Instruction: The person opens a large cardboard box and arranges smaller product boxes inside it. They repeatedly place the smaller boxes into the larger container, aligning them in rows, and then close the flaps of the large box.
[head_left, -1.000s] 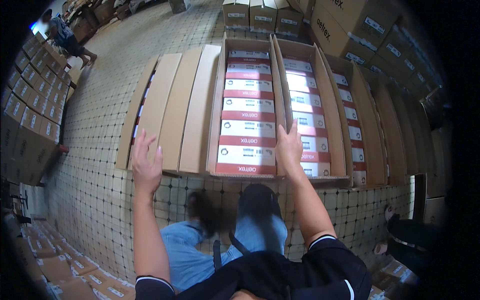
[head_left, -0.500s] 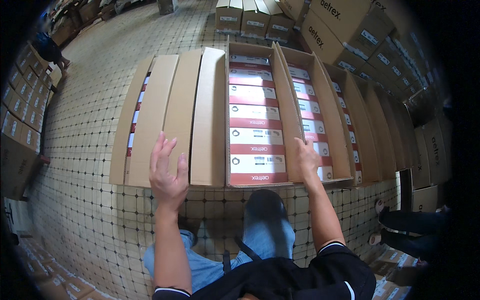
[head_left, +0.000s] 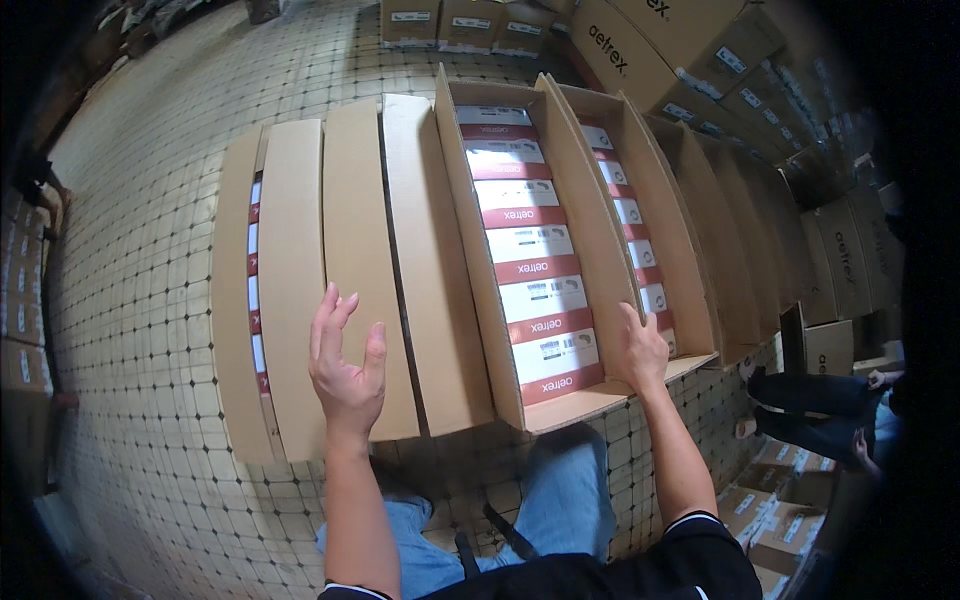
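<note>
In front of me stands a row of long brown cartons. The open carton (head_left: 622,300) in the middle holds several white-and-red shoe boxes (head_left: 540,297) in a line. On its right side, my right hand (head_left: 643,350) grips the upright cardboard flap, thumb and fingers closed around its edge. My left hand (head_left: 345,385) hovers over the folded-down flaps of a carton (head_left: 365,290) further left. Its fingers are spread and hold nothing.
To the right, another open carton (head_left: 685,250) shows more shoe boxes. Stacked cartons (head_left: 625,55) rise at the far right, others (head_left: 25,290) at the left. Another person's legs (head_left: 815,405) show at the right. The floor (head_left: 150,260) is tiled.
The view has swung, so the carton row now appears slanted and nearer. Both hands keep much the same pose, the right still at the flap and the left still spread.
</note>
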